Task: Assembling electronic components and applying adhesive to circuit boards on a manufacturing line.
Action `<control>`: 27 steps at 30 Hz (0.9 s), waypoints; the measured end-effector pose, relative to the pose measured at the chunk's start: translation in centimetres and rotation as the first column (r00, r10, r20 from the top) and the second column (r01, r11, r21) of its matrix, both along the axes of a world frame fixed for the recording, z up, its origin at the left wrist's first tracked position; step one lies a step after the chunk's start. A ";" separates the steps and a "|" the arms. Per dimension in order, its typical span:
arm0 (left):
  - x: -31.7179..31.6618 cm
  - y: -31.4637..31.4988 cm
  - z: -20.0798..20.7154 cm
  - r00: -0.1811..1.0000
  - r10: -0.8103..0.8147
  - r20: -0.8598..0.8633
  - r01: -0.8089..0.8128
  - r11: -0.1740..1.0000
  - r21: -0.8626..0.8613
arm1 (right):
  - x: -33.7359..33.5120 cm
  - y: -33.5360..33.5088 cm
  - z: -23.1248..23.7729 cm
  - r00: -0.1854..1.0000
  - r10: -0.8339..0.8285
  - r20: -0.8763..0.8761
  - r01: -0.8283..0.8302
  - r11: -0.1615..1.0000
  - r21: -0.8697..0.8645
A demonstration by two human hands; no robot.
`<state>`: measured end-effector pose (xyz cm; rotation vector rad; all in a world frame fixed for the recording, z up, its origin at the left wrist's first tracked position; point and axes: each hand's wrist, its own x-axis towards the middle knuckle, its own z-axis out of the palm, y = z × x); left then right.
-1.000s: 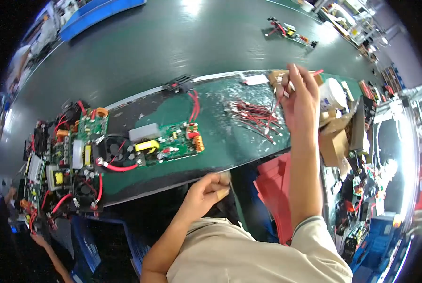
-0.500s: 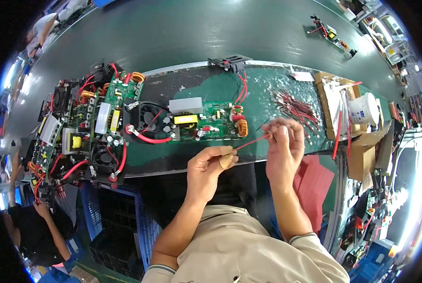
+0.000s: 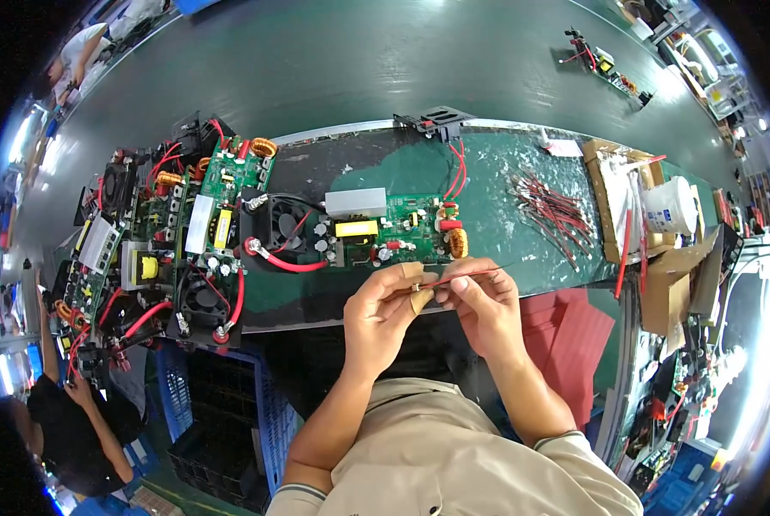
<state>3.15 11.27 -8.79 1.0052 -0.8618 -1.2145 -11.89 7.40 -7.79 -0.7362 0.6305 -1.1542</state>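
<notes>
A thin red wire (image 3: 439, 281) with a dark strand and a small pale end piece stretches between my two hands, just in front of the bench edge. My left hand (image 3: 378, 320) pinches the end piece between thumb and forefinger, both wearing tan finger covers. Close beside it, my right hand (image 3: 490, 316) grips the wire farther along. Beyond my hands lies a green circuit board (image 3: 411, 225) with a silver heat sink (image 3: 355, 203), joined to a black fan (image 3: 292, 225). Red leads run from the board to a black end panel (image 3: 441, 123) at the bench's far edge.
Several similar boards with fans (image 3: 200, 297) crowd the left side. Loose red and black wires (image 3: 557, 215) lie in a pile at right, near a cardboard box (image 3: 604, 206) and white tub (image 3: 670, 206). Another person's arm (image 3: 101, 421) reaches in at lower left.
My right hand has come down and left, close to my left hand, and the wire now lies across its fingers. The view has shifted slightly, so the bench items appear farther right.
</notes>
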 end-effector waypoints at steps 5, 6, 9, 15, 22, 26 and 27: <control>0.3 -0.3 0.0 0.997 0.068 0.020 -0.067 0.997 -0.048 | 0.3 -0.3 -0.7 0.998 -0.046 -0.051 0.050 0.994 0.093; 0.4 -0.1 0.1 0.997 0.075 -0.016 -0.076 0.997 -0.034 | 0.3 -0.3 -1.0 0.998 -0.040 -0.046 0.044 0.995 0.094; 1.8 0.1 0.5 0.978 0.107 0.179 -0.080 0.985 -0.151 | 0.9 0.1 -0.8 0.999 0.016 -0.044 -0.013 0.998 0.069; 6.6 -8.3 8.3 0.927 0.231 -0.296 -0.311 0.913 -0.264 | 9.2 4.8 -0.7 0.875 0.481 0.052 -0.473 0.874 -0.116; 16.1 -15.8 16.9 0.892 0.202 -0.403 -0.374 0.831 -0.411 | 12.5 10.2 -2.5 0.552 0.694 0.462 -0.820 0.553 0.148; 16.8 -15.4 18.4 0.887 0.272 -0.374 -0.434 0.768 -0.471 | 11.9 11.3 0.8 0.379 0.685 0.622 -0.922 0.225 0.314; 16.7 -15.1 18.4 0.882 0.307 -0.359 -0.452 0.767 -0.456 | 11.9 11.3 1.1 0.339 0.705 0.623 -0.934 0.170 0.315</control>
